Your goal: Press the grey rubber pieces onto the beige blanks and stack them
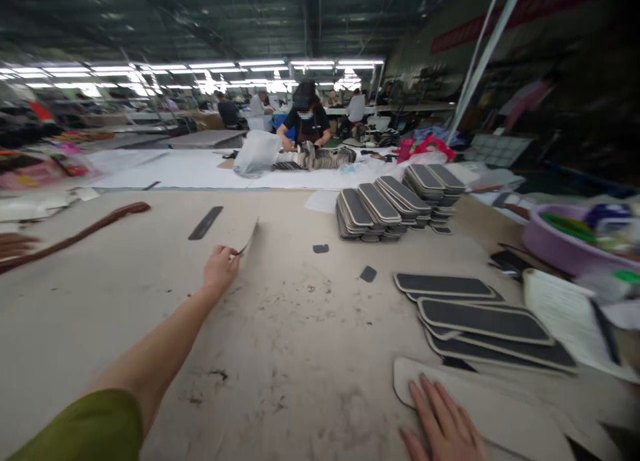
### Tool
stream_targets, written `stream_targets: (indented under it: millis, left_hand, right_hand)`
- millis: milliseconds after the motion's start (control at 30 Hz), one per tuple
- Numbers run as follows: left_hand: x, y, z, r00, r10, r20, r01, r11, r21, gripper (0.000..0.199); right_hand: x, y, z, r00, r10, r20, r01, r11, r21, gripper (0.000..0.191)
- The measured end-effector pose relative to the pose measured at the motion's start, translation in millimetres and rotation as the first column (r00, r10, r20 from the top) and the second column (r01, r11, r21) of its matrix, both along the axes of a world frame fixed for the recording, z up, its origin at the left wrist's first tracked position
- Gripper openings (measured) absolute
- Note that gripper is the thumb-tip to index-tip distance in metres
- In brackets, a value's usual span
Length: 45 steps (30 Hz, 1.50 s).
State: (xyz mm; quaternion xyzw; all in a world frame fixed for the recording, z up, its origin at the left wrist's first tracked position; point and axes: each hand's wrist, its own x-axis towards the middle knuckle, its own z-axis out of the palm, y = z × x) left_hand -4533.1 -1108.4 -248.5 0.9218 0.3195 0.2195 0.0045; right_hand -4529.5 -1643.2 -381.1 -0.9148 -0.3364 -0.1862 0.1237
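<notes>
My left hand (pixel 221 269) reaches forward over the table, fingers pinching one end of a thin flat strip (pixel 251 238) that tilts up off the surface. Its material is too blurred to tell. Palm down, with fingers spread, my right hand (pixel 443 421) rests on a pale panel with rounded corners (pixel 500 408). Just behind that panel lie several overlapping dark panels with light edging (pixel 485 320). A dark grey strip (pixel 205 223) lies beyond my left hand. Two small dark scraps, one squarish (pixel 369 274) and one notched (pixel 321 248), are between the hands.
Stacks of edged dark panels (pixel 383 204) stand at the back right. A purple basin (pixel 550 238) and a paper sheet (pixel 565 314) are on the right. A brown strip (pixel 85 234) lies at left. Across the table, a co-worker (pixel 305 118) handles stacked pieces.
</notes>
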Motion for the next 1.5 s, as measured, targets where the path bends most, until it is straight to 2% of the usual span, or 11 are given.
stream_targets:
  millis: [100,233,367,533,700,867,933,1067,1333,1433,1500]
  left_hand:
    - [-19.2,-35.5,14.0,0.978,-0.147,0.145,0.14,0.988,0.059,0.03]
    - [-57.7,-93.1,27.2,0.875,-0.319,0.365,0.311,0.947,0.083,0.026]
    - [-97.1,-153.3,32.9,0.818,-0.337,0.466,0.407,0.912,-0.054,0.024]
    - [-119.7,-200.2,33.6,0.718,-0.308,0.624,0.576,0.766,-0.286,0.015]
    - [-130.4,-215.3,38.7,0.695,-0.18,0.696,0.562,0.74,-0.369,0.015]
    - [-138.4,-216.9,45.7,0.657,-0.122,0.744,0.607,0.672,-0.425,0.02]
    - [-140.4,-219.1,48.8,0.639,-0.096,0.763,0.625,0.642,-0.444,0.021]
    - [-143.8,-225.8,51.6,0.658,-0.047,0.751,0.58,0.668,-0.466,0.022]
    - [-145.6,-232.7,45.7,0.666,0.061,0.743,0.564,0.611,-0.556,0.022]
    - [-145.1,-235.1,50.1,0.657,0.083,0.75,0.565,0.604,-0.562,0.022]
    - [-145.6,-237.9,55.8,0.635,0.081,0.768,0.578,0.61,-0.542,0.022]
  right_hand:
    - [-4.5,-3.2,20.4,0.992,-0.001,-0.123,0.002,1.0,0.011,0.069]
    - [4.5,-18.6,37.6,0.977,-0.047,-0.206,0.059,0.997,0.05,0.063]
    - [28.0,-42.2,45.8,0.961,-0.08,-0.266,0.07,0.996,-0.047,0.074]
    - [55.1,-53.0,56.9,0.948,0.016,-0.318,-0.048,0.995,-0.091,0.074]
    - [59.6,-52.9,62.4,0.953,0.112,-0.283,-0.135,0.989,-0.062,0.072]
    - [58.2,-55.6,62.3,0.943,0.212,-0.258,-0.233,0.971,-0.055,0.034]
    - [56.0,-55.8,64.3,0.939,0.232,-0.253,-0.253,0.966,-0.055,0.038]
    - [48.8,-54.5,70.1,0.938,0.23,-0.258,-0.25,0.967,-0.046,0.066]
    - [49.3,-45.4,68.6,0.949,0.071,-0.309,-0.078,0.997,-0.008,0.084]
    - [46.0,-42.2,76.9,0.938,0.094,-0.334,-0.093,0.995,0.02,0.077]
    - [40.3,-39.7,87.8,0.92,0.15,-0.363,-0.143,0.989,0.046,0.059]
